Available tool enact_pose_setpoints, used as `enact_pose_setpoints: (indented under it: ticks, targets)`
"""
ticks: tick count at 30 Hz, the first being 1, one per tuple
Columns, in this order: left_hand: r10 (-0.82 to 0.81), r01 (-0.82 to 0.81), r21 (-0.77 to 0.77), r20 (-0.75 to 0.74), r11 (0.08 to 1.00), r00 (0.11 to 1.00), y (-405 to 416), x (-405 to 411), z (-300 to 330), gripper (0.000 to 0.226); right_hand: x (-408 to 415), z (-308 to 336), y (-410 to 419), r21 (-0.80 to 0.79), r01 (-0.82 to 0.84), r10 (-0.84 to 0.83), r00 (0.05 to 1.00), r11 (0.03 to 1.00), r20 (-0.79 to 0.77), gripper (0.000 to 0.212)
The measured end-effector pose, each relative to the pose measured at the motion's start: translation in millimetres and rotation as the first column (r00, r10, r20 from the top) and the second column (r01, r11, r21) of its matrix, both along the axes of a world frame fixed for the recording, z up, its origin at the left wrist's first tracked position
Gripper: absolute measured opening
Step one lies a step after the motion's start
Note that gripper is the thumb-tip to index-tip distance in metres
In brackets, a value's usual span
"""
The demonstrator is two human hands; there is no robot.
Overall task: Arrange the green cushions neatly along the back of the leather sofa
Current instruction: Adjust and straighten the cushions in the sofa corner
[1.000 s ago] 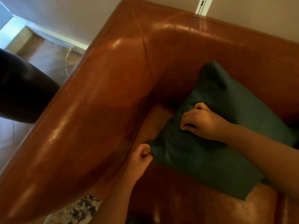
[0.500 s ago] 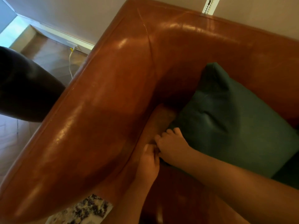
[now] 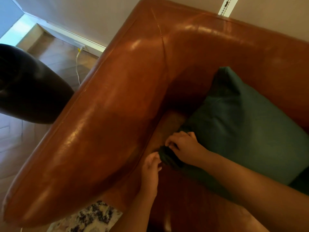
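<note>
A dark green cushion (image 3: pixel 242 128) leans against the back of the brown leather sofa (image 3: pixel 117 114), close to the corner where the backrest meets the armrest. My right hand (image 3: pixel 182 146) grips the cushion's near left corner, bunching the fabric. My left hand (image 3: pixel 151 166) sits just below it, fingertips touching the same bunched corner. A sliver of a second green cushion (image 3: pixel 301 180) shows at the right edge.
The wide armrest runs down the left. Beyond it lie a wooden floor (image 3: pixel 55 57), a white cable (image 3: pixel 77 64) and a dark rounded object (image 3: pixel 28 91). A wall (image 3: pixel 100 15) stands behind the sofa. A patterned fabric (image 3: pixel 93 218) lies at the bottom.
My right hand left the cushion's face and came down to its near left corner. The cushion now stands more upright against the backrest. Both hands now meet at that corner.
</note>
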State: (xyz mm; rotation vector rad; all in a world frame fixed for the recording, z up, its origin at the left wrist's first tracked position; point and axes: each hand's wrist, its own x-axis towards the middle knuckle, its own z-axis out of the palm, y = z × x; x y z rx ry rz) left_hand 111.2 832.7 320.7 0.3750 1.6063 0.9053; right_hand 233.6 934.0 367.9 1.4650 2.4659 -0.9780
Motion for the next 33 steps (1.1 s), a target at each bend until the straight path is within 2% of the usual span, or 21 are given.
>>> enact_pose_setpoints:
  ticks: [5,8,10,13,16,19,21,23,25,27,29,31,32,33]
  targets:
    - [-0.261,0.261,-0.019,-0.134,0.965,0.956,7.0,-11.2,-9.3,0.018,8.1,-7.2,-3.5,0.111,-0.048,0.046,0.999,0.993,0.028,0.032]
    - [-0.340,0.337,-0.044,-0.110,0.940,0.934,1.1,-20.0,-15.8,0.037,16.6,-9.8,-2.5,0.154,-0.051,0.047,0.999,0.987,0.026,0.039]
    - [-0.284,0.285,-0.057,0.031,0.957,0.958,-1.8,-22.0,-17.3,0.036,19.3,-12.6,-1.2,0.178,-0.054,0.054,0.999,0.983,0.002,0.040]
    - [-0.086,0.106,-0.071,0.241,0.992,0.967,1.6,-17.3,-11.8,0.009,24.3,-13.1,0.1,0.261,-0.060,0.081,0.995,0.963,-0.067,0.037]
    - [-0.006,0.027,-0.081,0.246,0.996,0.969,1.1,-16.4,-14.5,0.006,32.0,-2.9,-1.4,0.342,-0.110,0.173,0.972,0.933,-0.160,0.036]
    - [0.116,-0.079,-0.168,0.220,0.983,0.969,-1.5,-19.5,-23.1,0.025,44.3,11.1,-13.3,0.433,-0.168,0.283,0.935,0.886,-0.214,0.032]
    - [0.086,-0.056,-0.221,0.128,0.974,0.988,-2.0,-20.4,-27.1,0.024,62.4,21.1,-26.7,0.484,-0.109,0.251,0.938,0.868,-0.240,0.034]
    - [0.035,-0.061,-0.311,-0.091,0.949,0.995,-4.1,-23.8,-33.8,0.019,92.1,30.6,-39.9,0.501,0.021,0.134,0.953,0.865,-0.271,0.037]
    - [-0.039,-0.079,-0.348,-0.319,0.934,0.947,-1.6,-28.5,-32.8,0.021,128.4,36.3,-50.1,0.513,0.162,-0.022,0.963,0.843,-0.268,0.041]
    - [-0.195,0.077,-0.253,-0.483,0.964,0.854,12.0,-23.6,-20.0,0.020,161.0,35.9,-54.6,0.521,0.301,-0.212,0.951,0.799,-0.225,0.041]
    - [-0.227,0.283,-0.023,-0.663,0.959,0.714,33.8,-2.4,1.1,0.029,179.8,32.8,-53.9,0.520,0.418,-0.405,0.903,0.744,-0.147,0.042]
    - [-0.181,0.486,0.187,-0.768,0.853,0.614,57.4,36.9,31.4,0.044,180.6,29.7,-50.1,0.520,0.484,-0.527,0.846,0.704,-0.075,0.047]
    - [-0.191,0.606,0.220,-0.821,0.764,0.538,66.5,58.5,41.5,0.051,176.4,27.9,-47.3,0.526,0.491,-0.553,0.832,0.694,-0.047,0.050]
    - [-0.211,0.725,0.190,-0.881,0.662,0.424,74.3,80.2,50.4,0.055,170.5,25.1,-44.8,0.533,0.481,-0.561,0.828,0.695,-0.017,0.052]
